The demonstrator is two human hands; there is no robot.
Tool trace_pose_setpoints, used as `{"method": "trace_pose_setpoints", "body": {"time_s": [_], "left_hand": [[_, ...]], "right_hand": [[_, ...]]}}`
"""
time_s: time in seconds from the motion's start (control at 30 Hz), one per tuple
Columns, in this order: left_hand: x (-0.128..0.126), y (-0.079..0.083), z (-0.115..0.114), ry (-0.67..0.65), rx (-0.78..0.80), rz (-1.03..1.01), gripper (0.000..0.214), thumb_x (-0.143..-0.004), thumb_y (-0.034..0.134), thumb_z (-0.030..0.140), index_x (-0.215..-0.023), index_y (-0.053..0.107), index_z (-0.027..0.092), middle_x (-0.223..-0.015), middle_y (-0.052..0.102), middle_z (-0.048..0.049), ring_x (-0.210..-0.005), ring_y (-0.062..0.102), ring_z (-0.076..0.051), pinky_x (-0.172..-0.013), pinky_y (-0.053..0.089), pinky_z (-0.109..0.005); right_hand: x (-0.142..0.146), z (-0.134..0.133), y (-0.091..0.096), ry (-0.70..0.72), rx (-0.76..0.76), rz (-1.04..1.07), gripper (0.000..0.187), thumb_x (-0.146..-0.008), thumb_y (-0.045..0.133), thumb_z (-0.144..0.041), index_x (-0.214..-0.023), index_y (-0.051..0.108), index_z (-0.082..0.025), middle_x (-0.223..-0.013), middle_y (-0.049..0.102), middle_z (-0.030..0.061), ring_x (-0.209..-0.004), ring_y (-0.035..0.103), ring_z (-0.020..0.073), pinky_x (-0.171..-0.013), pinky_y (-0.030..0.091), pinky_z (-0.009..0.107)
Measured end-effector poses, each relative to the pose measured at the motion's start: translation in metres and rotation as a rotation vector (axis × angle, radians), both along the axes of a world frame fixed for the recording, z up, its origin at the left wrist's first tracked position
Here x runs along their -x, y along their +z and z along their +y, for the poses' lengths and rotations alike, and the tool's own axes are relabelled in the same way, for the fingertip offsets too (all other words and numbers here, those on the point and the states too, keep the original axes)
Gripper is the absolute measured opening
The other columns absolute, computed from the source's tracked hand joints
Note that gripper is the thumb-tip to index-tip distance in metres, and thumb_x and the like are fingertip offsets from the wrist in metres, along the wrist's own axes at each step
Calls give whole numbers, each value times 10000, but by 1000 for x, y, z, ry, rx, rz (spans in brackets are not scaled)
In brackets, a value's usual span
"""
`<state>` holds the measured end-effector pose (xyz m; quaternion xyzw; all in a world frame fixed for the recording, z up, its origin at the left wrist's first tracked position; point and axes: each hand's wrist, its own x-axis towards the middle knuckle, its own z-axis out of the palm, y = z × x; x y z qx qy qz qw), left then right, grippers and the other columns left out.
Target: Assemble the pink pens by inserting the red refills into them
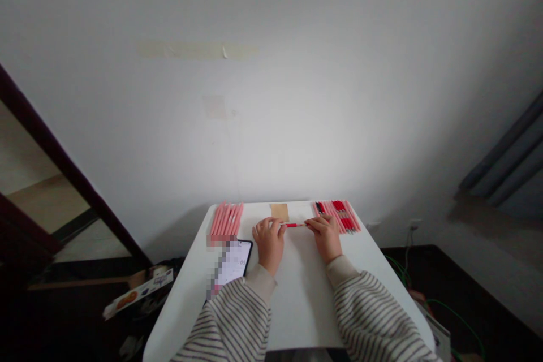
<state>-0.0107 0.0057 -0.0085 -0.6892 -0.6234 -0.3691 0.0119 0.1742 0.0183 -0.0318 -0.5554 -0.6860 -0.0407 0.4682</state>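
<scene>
Between my two hands a slim pen (292, 225) with a red section lies level, just above or on the white table (299, 305). My left hand (270, 242) pinches its left end. The fingers of my right hand (326, 236) close on its right end, where something thin and dark shows at the fingertips. Close beyond my right hand is a row of pink, red and black pens (345, 216), partly covered by that hand. To the left of my left hand lies a bundle of pink pens (227, 219).
A phone (236, 260) with a lit screen lies left of my left wrist. At the table's back edge sits a small tan square (279, 211). The wall (271, 141) rises right behind the table. Green cables (399, 271) run along the floor at the right.
</scene>
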Motion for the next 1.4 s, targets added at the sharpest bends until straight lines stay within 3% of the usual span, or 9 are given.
{"method": "trace_pose_setpoints", "body": {"time_s": [0.2, 0.47, 1.4], "left_hand": [[0, -1, 1, -19, 4, -13, 172, -870, 503, 276, -974, 640, 274, -1080, 598, -37, -1072, 481, -200, -957, 324, -396], [0, -1, 2, 38, 44, 37, 268, -915, 402, 337, -928, 653, 243, -1062, 603, -52, -1010, 486, -200, -911, 334, -383], [4, -8, 7, 143, -20, 76, 263, -925, 360, 291, -897, 607, 204, -993, 595, -69, -931, 497, -205, -831, 351, -357]], "right_hand": [[0, 1, 0, 12, -1, 7, 230, -900, 526, -322, -887, 754, -300, -870, 723, 29, -944, 465, 253, -850, 350, 416], [0, 3, -3, 35, -12, -1, 238, -904, 521, -345, -890, 753, -299, -867, 721, 26, -932, 469, 244, -831, 363, 396], [-2, 3, -3, 27, 37, 34, 280, -916, 482, -372, -903, 751, -297, -892, 717, 40, -945, 469, 257, -827, 343, 405]]}}
